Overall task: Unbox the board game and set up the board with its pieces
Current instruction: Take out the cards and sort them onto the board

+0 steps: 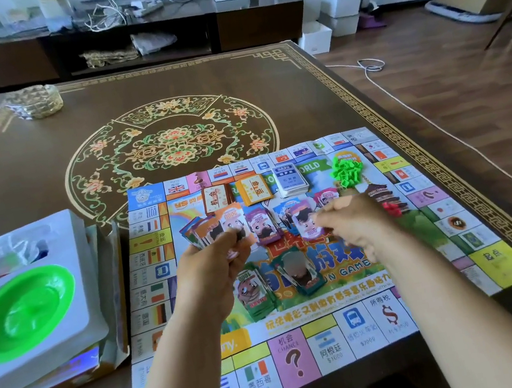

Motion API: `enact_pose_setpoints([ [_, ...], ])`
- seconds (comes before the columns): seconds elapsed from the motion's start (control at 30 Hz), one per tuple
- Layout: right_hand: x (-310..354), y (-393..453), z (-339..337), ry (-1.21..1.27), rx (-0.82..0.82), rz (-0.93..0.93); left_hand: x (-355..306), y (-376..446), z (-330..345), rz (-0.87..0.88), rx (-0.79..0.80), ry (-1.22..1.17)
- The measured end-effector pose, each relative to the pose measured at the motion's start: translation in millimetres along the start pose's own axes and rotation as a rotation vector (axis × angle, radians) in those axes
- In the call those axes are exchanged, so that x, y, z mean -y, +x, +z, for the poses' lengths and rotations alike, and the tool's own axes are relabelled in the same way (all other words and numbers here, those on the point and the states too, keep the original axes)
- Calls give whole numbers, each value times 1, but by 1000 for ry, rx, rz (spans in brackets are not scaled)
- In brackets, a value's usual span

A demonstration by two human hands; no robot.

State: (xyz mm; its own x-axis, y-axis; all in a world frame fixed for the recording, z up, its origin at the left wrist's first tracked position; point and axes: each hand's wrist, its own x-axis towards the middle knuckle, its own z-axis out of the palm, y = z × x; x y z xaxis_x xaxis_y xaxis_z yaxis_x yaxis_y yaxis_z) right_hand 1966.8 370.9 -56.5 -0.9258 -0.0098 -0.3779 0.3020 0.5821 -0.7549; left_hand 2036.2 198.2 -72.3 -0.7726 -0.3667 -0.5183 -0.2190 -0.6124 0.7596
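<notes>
You are sorting the play money into piles on the board point(368, 331), which lies flat on the bench point(38, 170). Your left hand point(208, 263) grips a fan of notes point(210, 231); your right hand point(352, 224) seems to pinch one purple note point(306, 222), though blur hides the fingertips. Next, lay that note on its matching pile.

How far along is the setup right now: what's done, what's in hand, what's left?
Done: the paper board lies unfolded on the table, with three card decks, green houses and several money piles on it. In hand: the left hand holds a fan of notes; the right hand pinches one note. Left: the box tray beside the board holds a green dish and a bag.
</notes>
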Motion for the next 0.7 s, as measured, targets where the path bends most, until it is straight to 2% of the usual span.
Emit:
enact_pose_setpoints([
  [0.07,3,-13,11,23,101,-7,-5,-2,-4,5,-7,-10],
  [0.13,4,-21,15,65,127,-16,-9,-2,-9,26,-32,-10],
  [0.37,5,-10,28,66,-46,-67,-13,1,-24,27,-54,-42],
  [0.7,31,27,74,-189,-112,-112,-12,-4,-21,-2,-3,-13],
])
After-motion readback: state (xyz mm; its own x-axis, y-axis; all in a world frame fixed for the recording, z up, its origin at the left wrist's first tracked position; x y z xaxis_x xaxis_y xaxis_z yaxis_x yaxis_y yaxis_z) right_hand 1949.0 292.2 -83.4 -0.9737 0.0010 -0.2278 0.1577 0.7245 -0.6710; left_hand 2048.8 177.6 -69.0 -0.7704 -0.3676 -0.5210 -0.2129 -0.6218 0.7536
